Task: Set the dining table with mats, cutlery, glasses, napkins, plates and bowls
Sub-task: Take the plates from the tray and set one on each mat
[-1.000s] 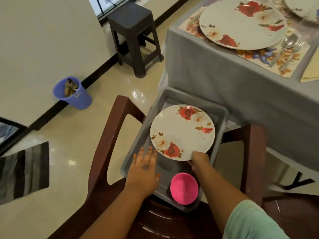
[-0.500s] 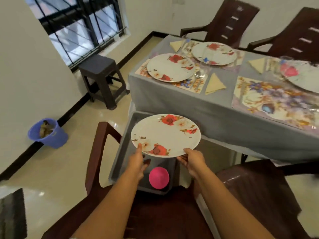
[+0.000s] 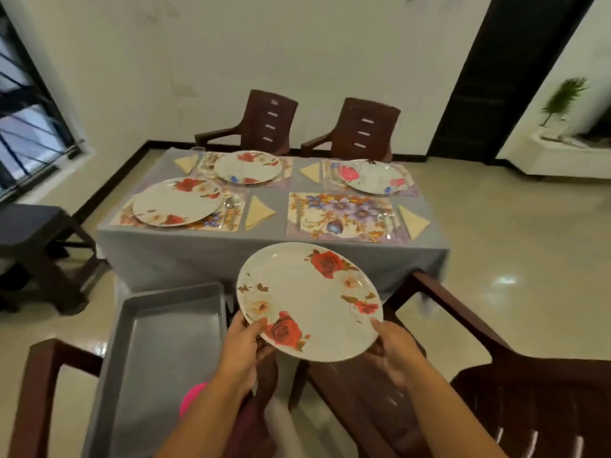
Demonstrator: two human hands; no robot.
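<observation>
— White walls, a pale shiny floor, a barred window on the left. What fills the middle?

— One dining table (image 3: 185, 249) under a grey cloth, with two brown chairs (image 3: 261, 123) at its far side. Four flowered mats lie on it. Three carry plates: the near-left plate (image 3: 177, 201), the far-left plate (image 3: 248, 166), the far-right plate (image 3: 373, 176). The near-right mat (image 3: 340, 216) has no plate on it.

— And closer in?

— More brown chairs down here, and a grey tray (image 3: 158, 342) resting across the left one. A pink bowl (image 3: 191, 396) shows at the tray's near edge, mostly hidden by the left forearm.

— Where is the plate being handled?

— The rose plate (image 3: 310, 302) is up in the air, tilted, in front of the table's near edge and just right of the tray. The left hand (image 3: 243, 347) pinches its near-left rim, thumb on top and fingers curled beneath. The right hand (image 3: 395, 350) grips the near-right rim the same way.

— Small things?

— Yellow folded napkins (image 3: 259, 211) beside each mat, and cutlery (image 3: 229, 206) right of the near-left plate. Glasses at the far settings are too blurred to describe.
</observation>
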